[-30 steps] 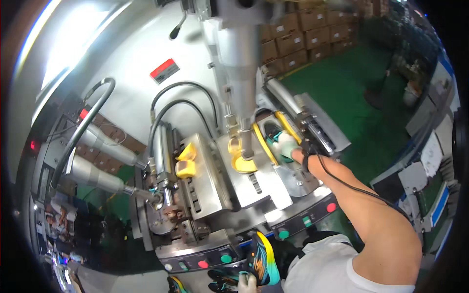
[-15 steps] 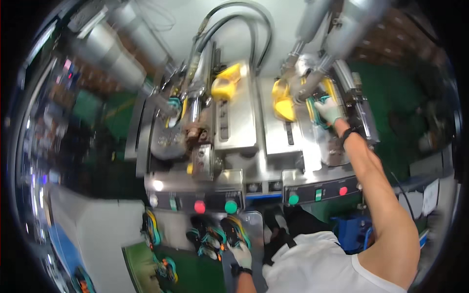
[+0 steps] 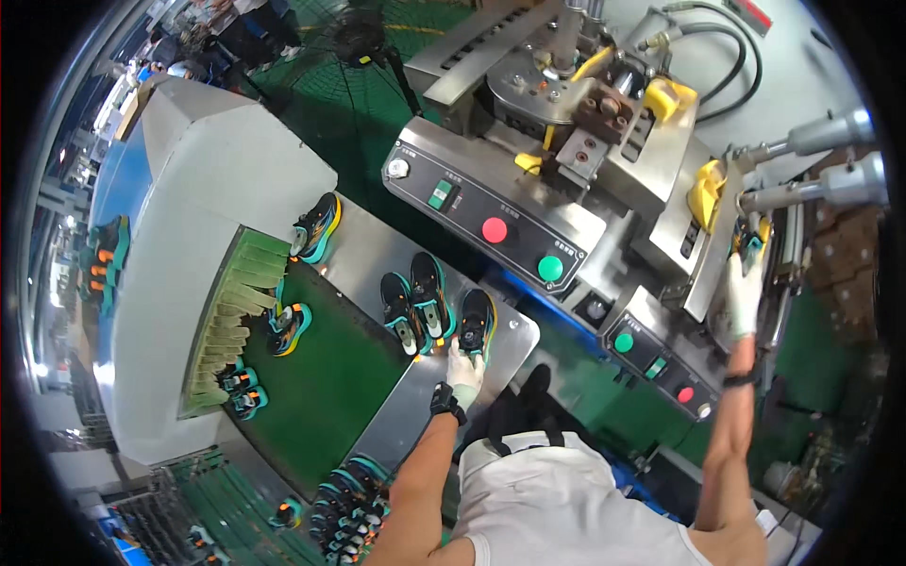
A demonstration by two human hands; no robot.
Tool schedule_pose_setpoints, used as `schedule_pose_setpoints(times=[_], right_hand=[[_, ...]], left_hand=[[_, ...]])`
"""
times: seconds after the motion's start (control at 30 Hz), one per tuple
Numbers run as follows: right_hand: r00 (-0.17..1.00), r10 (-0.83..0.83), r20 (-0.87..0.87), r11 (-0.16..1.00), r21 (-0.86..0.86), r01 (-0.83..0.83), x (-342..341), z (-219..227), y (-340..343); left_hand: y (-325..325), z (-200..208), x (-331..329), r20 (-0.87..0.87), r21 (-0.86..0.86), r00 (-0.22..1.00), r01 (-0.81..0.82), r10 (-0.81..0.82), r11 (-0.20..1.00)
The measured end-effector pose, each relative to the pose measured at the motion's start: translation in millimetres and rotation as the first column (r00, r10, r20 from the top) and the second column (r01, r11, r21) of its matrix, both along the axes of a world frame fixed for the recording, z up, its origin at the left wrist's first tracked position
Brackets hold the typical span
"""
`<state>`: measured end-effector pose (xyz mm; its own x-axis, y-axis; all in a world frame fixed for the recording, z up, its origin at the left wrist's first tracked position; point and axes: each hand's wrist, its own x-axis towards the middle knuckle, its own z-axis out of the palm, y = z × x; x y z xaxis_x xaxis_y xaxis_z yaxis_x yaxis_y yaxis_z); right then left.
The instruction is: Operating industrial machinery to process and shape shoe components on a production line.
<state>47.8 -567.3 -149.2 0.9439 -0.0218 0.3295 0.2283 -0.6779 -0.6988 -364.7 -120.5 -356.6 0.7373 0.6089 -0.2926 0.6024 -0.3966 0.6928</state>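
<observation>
View swings left; left hand (image 3: 464, 372) stays curled around the heel of a black sneaker (image 3: 478, 316) on the worktop (image 3: 517, 347). Right hand (image 3: 745, 294) stays at the press (image 3: 854, 179) shoe (image 3: 752, 242), grip unclear. Work spans both.

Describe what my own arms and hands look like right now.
Your left hand and right hand wear whitish gloves that end near the wrist. A chunky black wristband sits on the left wrist; a slimmer dark band circles the right. No sleeves cover your forearms; your white top is sleeveless.
</observation>
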Motion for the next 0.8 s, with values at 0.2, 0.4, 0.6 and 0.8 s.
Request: schedule_pose_setpoints(times=[0.2, 0.4, 0.6, 0.8], right_hand=[[0.929, 0.367, -0.041, 0.863, -0.359, -0.356, -207, -40, 164], [0.937, 0.185, -0.295, 0.590, -0.730, -0.346, -229, -81, 190], [0.803, 0.274, -0.529, 0.918, -0.105, -0.382, -315, -140, 310], [0.784, 0.061, -0.618, 0.998, 0.022, -0.060, -374, -197, 407]], left_hand=[[-6, -7, -1, 0.062, 0.028, 0.998, -0.033, 0.031, 0.999], [60, 96, -3, 0.421, -0.055, 0.907, 0.013, 0.012, 0.998], [84, 50, 58, 0.422, -0.048, 0.872, -0.251, 0.247, 0.967], [97, -5, 43, 0.349, -0.109, 0.930, -0.077, 0.111, 0.991]])
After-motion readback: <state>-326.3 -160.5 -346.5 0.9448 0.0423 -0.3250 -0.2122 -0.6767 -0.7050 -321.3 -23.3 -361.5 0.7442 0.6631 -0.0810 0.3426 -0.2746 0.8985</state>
